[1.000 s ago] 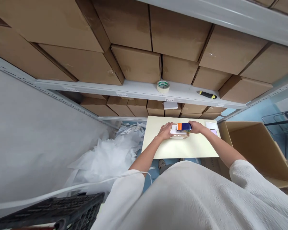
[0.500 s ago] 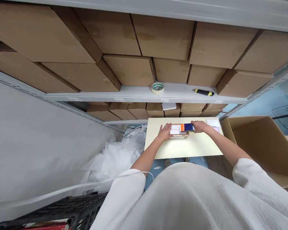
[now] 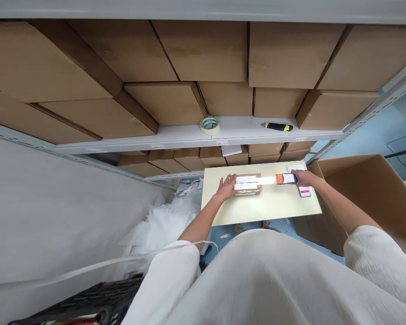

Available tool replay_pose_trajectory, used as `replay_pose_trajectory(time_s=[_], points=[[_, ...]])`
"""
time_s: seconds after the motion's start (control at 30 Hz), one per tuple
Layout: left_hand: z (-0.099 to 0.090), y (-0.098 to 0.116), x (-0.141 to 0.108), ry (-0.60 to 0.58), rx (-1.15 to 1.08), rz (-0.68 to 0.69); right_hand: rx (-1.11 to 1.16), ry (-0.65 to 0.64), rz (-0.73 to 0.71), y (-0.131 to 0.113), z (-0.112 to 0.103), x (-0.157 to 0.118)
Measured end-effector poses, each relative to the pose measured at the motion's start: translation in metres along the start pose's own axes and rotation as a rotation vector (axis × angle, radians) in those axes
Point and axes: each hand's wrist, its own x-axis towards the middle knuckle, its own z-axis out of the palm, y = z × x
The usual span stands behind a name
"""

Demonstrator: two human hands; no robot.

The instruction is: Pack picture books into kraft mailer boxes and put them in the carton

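The rectangular brown cardboard box (image 3: 248, 191) bears white strips (image 3: 246, 179); at its three o'clock, an orange, white and dark-blue tape dispenser (image 3: 285, 178). Plain pale-yellow counter (image 3: 264, 205). At one o'clock, black-and-yellow knife (image 3: 276, 127).

A gray metal rack (image 3: 176, 133) spans the scene, small white labels (image 3: 223, 143) along its shelf edge and brown cardboard boxes (image 3: 203, 49) stacked two rows high above it, with more boxes (image 3: 189, 160) on the level below. A plain whitish wall (image 3: 37, 203) stands at left, near a heap of white sheets (image 3: 162, 230). A pale yellow counter (image 3: 257, 207) sits before the rack, over a blue floor (image 3: 225, 232). At right, a large open carton (image 3: 368, 194) stands beside the counter under soft, even light.
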Motion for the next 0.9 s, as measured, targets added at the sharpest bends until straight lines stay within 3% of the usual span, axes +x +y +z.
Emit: replay_pose_trajectory(time_s=[0.2,0.5,0.7,0.9], points=[[-0.001,0.004,0.000,-0.013,0.015,-0.032,-0.061,-0.022,0.020,-0.009,0.017,0.017],[-0.003,0.008,-0.001,-0.019,-0.009,-0.048,-0.089,-0.038,0.072,-0.061,0.041,0.062],[-0.002,0.008,0.000,-0.015,-0.024,-0.050,-0.110,-0.055,0.042,-0.093,0.041,0.085],[0.000,0.008,0.000,-0.005,-0.047,-0.037,-0.059,-0.097,0.044,-0.102,0.030,0.098]])
